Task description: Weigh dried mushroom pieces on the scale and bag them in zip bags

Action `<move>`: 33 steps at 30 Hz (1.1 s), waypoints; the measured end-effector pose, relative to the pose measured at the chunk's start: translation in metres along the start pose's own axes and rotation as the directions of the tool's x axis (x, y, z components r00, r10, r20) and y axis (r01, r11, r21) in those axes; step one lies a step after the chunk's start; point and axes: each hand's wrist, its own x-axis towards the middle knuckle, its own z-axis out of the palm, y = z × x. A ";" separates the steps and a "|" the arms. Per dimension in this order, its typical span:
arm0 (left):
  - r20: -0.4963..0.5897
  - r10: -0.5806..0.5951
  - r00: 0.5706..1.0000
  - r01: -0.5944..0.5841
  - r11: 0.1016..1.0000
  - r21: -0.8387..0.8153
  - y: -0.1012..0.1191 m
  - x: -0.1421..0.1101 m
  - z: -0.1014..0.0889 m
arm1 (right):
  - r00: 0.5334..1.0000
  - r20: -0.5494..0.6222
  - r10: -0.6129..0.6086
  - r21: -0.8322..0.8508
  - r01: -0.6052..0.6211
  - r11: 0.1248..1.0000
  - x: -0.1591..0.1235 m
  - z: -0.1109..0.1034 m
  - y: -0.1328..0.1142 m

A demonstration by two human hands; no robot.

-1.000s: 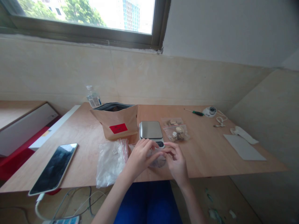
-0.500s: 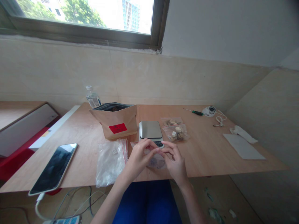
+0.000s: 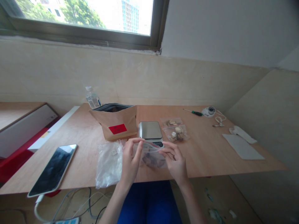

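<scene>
The left hand (image 3: 131, 157) and right hand (image 3: 174, 158) pinch opposite ends of the top edge of a clear zip bag (image 3: 153, 157) holding dark pieces, at the table's (image 3: 205, 155) six o'clock edge; the digital scale (image 3: 150, 130) lies just toward twelve.

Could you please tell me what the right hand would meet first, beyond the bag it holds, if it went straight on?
Most likely the scale, just ahead of the right hand, though depth is unclear.
</scene>
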 end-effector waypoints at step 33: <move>0.120 -0.338 0.933 0.359 0.882 -0.306 -0.058 -0.013 -0.004 | 0.930 -0.254 0.266 0.121 -0.242 0.963 -0.011 -0.015 0.032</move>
